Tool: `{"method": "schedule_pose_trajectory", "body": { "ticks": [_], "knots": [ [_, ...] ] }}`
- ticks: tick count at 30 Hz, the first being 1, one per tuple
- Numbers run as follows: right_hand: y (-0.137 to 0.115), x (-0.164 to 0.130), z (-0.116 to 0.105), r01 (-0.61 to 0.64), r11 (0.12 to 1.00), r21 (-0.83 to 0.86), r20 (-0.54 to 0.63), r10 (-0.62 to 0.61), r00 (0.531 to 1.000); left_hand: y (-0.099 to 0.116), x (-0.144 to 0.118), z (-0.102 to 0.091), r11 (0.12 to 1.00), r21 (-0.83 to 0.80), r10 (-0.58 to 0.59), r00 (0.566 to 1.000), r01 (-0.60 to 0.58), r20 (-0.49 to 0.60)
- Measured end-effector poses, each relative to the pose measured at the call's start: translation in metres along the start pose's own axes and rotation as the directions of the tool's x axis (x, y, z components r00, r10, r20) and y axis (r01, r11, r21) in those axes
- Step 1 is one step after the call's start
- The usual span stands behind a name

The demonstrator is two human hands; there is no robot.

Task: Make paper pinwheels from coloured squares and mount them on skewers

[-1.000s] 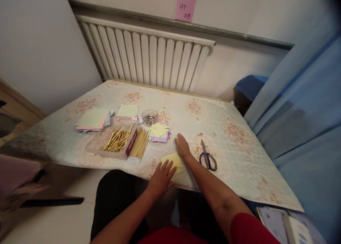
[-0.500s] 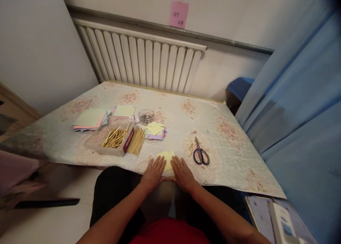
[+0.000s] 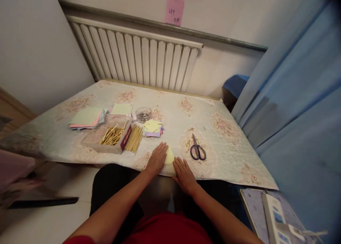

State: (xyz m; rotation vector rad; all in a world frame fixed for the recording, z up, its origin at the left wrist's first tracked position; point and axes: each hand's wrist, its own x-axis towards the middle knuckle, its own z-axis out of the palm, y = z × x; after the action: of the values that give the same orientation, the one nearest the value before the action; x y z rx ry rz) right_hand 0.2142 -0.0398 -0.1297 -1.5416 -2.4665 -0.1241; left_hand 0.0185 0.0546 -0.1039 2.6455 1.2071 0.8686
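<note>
Both hands (image 3: 157, 159) flat on yellow paper (image 3: 169, 155)

From here my left hand (image 3: 157, 158) and right hand (image 3: 183, 171) cover most of the yellow paper sheet (image 3: 169, 155), so I cannot tell its shape or any fold. The writing on the pink sticky note (image 3: 174, 11) is too small to read. The contents of the small clear bowl (image 3: 144, 115) are only a grey glint. The booklet (image 3: 274, 215) at lower right runs off the bottom edge, and the left edge is a blur.
</note>
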Motion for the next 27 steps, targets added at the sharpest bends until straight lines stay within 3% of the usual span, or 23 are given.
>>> {"method": "schedule_pose_trajectory", "body": {
  "ticks": [2,4,11,14,15,18,20,23,27],
  "knots": [
    [0.000,0.002,-0.001,0.006,1.000,0.008,0.008,-0.007,1.000,0.008,0.017,0.011,0.998,-0.005,0.069,0.996,-0.068,0.063],
    [-0.001,0.004,-0.002,0.004,1.000,0.023,0.014,-0.005,1.000,0.013,0.023,0.022,0.997,0.050,0.050,0.989,-0.058,0.142],
    [0.003,0.007,-0.015,-0.020,0.987,0.157,0.011,0.018,1.000,0.007,0.012,0.030,0.978,0.195,0.031,0.970,-0.079,0.241],
    [0.023,0.013,-0.028,-0.144,0.969,0.203,-0.090,0.164,0.982,0.005,0.013,0.031,0.977,0.195,0.032,0.970,-0.081,0.243],
    [0.031,0.015,-0.033,-0.227,0.953,0.198,-0.143,0.258,0.956,0.005,0.014,0.031,0.977,0.197,0.032,0.969,-0.082,0.244],
    [0.059,0.018,-0.048,-0.506,0.850,0.146,-0.232,0.526,0.818,0.003,0.014,0.034,0.976,0.202,0.031,0.968,-0.084,0.250],
    [0.074,0.019,-0.052,-0.618,0.782,0.082,-0.182,0.621,0.762,0.003,0.014,0.036,0.977,0.196,0.034,0.966,-0.086,0.257],
    [0.089,0.021,-0.051,-0.680,0.733,0.010,-0.047,0.680,0.732,0.003,0.013,0.032,0.982,0.172,0.041,0.970,-0.084,0.241],
    [0.098,0.031,-0.049,-0.754,0.657,-0.012,0.126,0.749,0.651,-0.008,0.009,0.009,0.989,0.145,-0.033,0.987,0.010,0.158]
  ]
}}
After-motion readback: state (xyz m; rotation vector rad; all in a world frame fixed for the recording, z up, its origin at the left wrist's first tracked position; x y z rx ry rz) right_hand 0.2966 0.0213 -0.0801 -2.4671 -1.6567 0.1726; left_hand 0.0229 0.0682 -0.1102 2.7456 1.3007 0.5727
